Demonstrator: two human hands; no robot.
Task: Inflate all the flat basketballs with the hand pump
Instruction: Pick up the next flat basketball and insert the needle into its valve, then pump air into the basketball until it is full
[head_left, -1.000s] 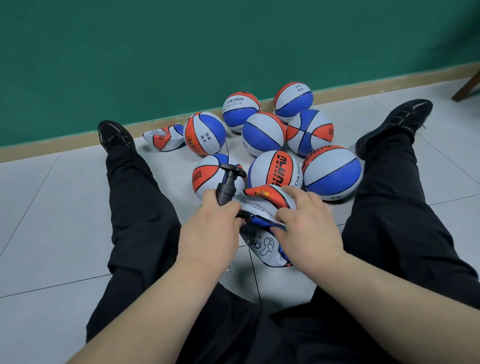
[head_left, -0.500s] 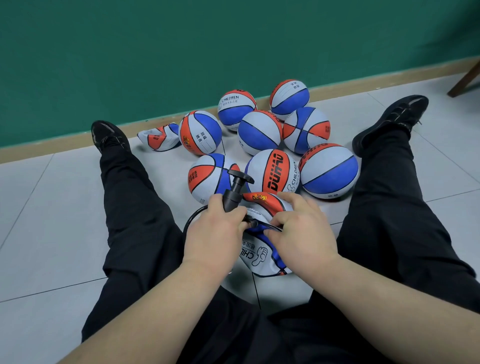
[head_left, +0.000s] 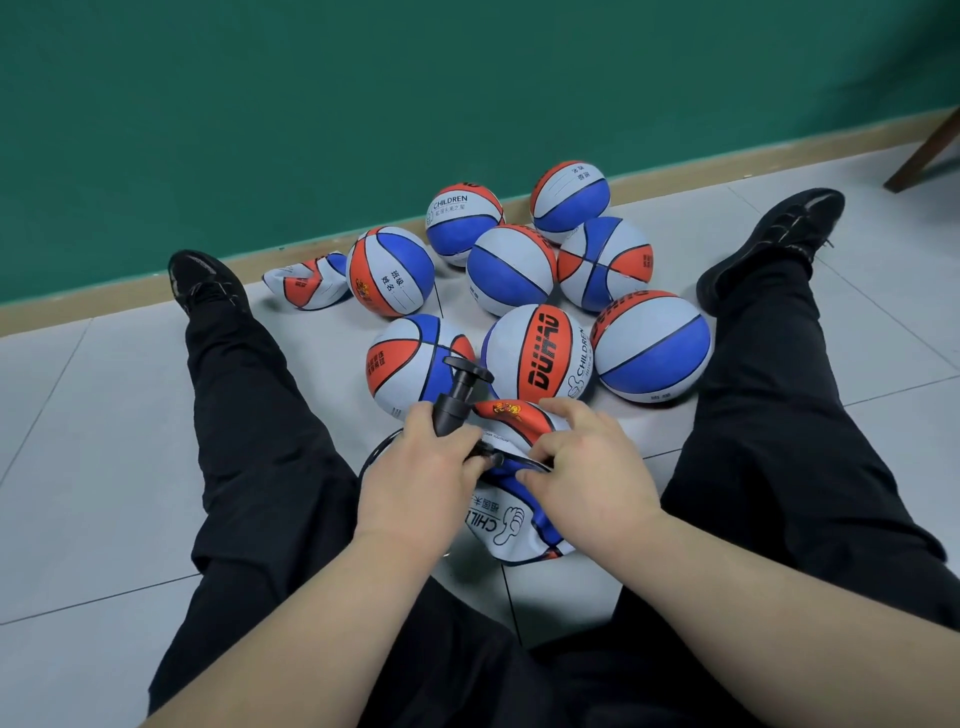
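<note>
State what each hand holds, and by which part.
Left hand grips the black pump by its barrel; right hand holds the flat basketball by its crumpled upper side.

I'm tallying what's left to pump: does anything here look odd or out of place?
One crumpled ball lies collapsed by the wall, beside the left shoe, unlike the round balls. A flat ball lies between the legs: the left hand grips the pump, the right hand holds it. Nothing else stands out.
</note>
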